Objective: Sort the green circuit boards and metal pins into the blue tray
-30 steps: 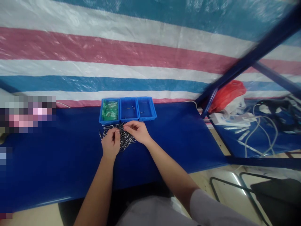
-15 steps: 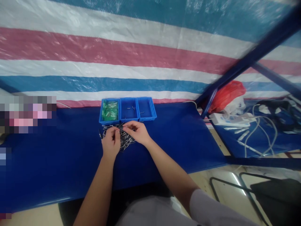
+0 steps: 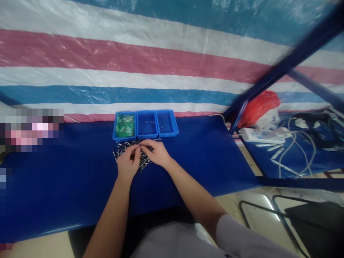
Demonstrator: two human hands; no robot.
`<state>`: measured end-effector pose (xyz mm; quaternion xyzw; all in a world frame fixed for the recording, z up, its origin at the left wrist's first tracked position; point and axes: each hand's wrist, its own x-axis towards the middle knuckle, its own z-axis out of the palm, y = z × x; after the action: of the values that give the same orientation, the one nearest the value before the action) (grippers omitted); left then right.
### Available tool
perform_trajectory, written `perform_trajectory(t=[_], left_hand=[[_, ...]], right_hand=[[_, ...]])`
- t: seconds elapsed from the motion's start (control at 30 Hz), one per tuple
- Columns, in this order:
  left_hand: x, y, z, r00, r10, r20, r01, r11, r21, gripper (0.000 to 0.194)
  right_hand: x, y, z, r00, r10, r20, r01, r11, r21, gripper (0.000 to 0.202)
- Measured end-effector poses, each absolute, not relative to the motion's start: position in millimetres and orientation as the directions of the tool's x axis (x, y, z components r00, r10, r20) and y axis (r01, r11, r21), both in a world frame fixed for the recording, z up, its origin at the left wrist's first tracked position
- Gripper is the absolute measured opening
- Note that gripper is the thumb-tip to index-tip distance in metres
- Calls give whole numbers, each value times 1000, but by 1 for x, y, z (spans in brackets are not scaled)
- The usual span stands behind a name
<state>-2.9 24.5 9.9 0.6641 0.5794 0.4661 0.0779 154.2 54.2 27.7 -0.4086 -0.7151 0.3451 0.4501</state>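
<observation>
A person's left hand [image 3: 128, 163] and right hand [image 3: 156, 153] meet over a loose pile of small dark metal pins [image 3: 139, 157] spread on a blue-covered desk [image 3: 67, 179], fingertips drawn together above the heap. Both hands are curled in a pinching pose, but the pins are too small to tell whether either hand actually grasps one. Just beyond the pile, touching one another in a row, sit three blue bins: the left bin [image 3: 125, 125] filled with green parts, the middle bin [image 3: 146, 124] and the right bin [image 3: 166, 123] each holding only a few stray pins. A striped tarp [image 3: 161, 64] hangs behind. To the right, past a blue frame bar [image 3: 282, 64], lie a red bag [image 3: 259, 105] and white cables [image 3: 292, 150].
</observation>
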Motion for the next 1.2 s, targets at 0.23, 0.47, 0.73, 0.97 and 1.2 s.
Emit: perform_trajectory(t=[0.23, 0.47, 0.73, 0.97, 1.2], left_hand=[[1, 26, 10, -116, 871, 478, 676, -283, 680, 27], [-5, 27, 8, -116, 873, 473, 718, -256, 647, 31], [-6, 26, 5, -85, 875, 477, 717, -279, 639, 30], [-4, 26, 8, -115, 839, 531, 695, -314, 647, 28], [-5, 26, 8, -108, 846, 522, 708, -303, 638, 28]], right_hand=[[150, 52, 29, -241, 956, 165, 72, 187, -980, 26], [154, 54, 35, -235, 944, 230, 124, 264, -956, 24], [155, 56, 36, -234, 952, 195, 81, 219, -972, 32], [155, 56, 37, -216, 967, 135, 82, 156, -984, 50], [154, 55, 37, -208, 972, 110, 62, 125, -990, 51]])
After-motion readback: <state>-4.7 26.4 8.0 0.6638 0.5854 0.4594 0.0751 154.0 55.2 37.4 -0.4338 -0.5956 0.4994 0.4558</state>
